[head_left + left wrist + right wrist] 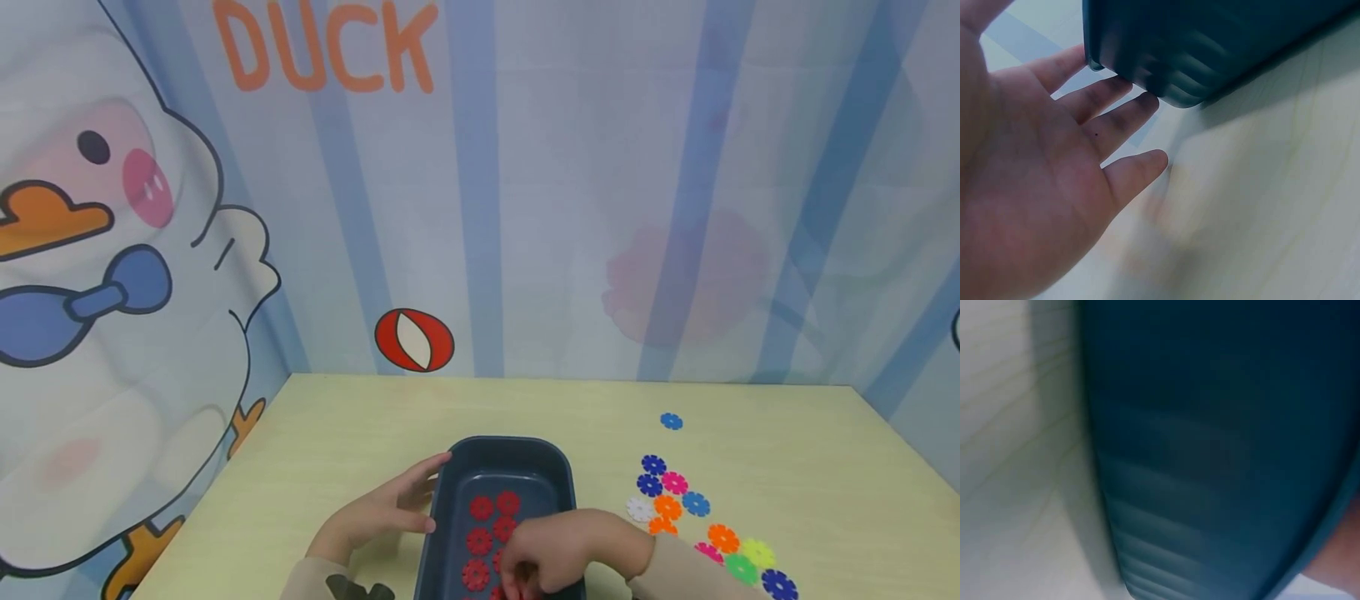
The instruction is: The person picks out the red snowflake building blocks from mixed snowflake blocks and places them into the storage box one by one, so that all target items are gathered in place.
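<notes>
A dark blue-grey tray (501,454) stands on the table with several red flower-shaped discs (479,542) lying in loose columns on its bottom. At the tray's left side is my left hand (386,512), its fingers spread and fairly straight, touching the rim. The left wrist view shows the palm and fingertips against the tray's outer wall (1147,50). My right hand (558,550) reaches inside over the right rim, fingers curled down and pinching a red disc, mostly hidden by the hand. In the right wrist view the tray's side wall (1210,456) covers most of the picture.
Right of the tray lie several loose flower discs: dark blue, pink, a white one (641,509), orange, a yellow one (757,552) and a green one (742,569). One blue disc (671,421) lies farther back. A printed duck curtain (525,208) hangs behind the table (360,417).
</notes>
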A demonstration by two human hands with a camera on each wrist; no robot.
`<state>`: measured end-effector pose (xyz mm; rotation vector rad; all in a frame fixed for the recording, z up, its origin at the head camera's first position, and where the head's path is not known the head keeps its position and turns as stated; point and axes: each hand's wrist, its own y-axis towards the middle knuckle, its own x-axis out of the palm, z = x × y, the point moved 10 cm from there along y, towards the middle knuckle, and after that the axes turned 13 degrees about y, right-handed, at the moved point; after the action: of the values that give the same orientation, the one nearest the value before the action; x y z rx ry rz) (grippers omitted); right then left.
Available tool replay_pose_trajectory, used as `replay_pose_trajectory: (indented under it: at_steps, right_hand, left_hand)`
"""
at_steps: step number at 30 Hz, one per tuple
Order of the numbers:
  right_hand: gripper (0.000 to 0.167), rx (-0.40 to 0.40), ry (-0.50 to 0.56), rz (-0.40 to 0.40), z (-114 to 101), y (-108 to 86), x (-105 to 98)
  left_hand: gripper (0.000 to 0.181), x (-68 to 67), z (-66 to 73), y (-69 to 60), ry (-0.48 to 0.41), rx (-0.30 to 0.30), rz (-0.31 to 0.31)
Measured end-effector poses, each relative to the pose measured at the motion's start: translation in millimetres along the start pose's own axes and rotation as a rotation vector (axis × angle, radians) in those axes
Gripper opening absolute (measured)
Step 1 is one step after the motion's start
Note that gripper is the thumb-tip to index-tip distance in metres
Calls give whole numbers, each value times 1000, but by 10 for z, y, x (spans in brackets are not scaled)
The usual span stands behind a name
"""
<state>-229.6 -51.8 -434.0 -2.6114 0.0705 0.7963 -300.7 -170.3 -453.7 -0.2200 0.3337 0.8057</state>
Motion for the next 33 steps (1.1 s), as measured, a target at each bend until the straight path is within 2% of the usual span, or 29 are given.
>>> replay_pose_trajectory:
  at_steps: [4,12,22,26,29,33]
  right_hand:
    - [19,36,-27,-56,54,55,48]
    - [18,16,-80,-119,40,95,101]
    - [16,58,-55,-103,77,111,85]
    - [14,6,7,-13,26,21,-45]
    - [14,-95,58,122,-44,-158,-230]
    - [18,-221,96,334,-62,-523,-502]
  left_hand:
    - [83,8,4,11,-9,0,-3]
    - [83,7,6,21,2,-6,-2]
    - [84,-19,-2,5,16,-7,2]
    - [83,-25,-9,8,10,-10,-1]
    - [83,-25,-19,18,5,-7,-10]
    - [85,-30,4,33,6,15,-40]
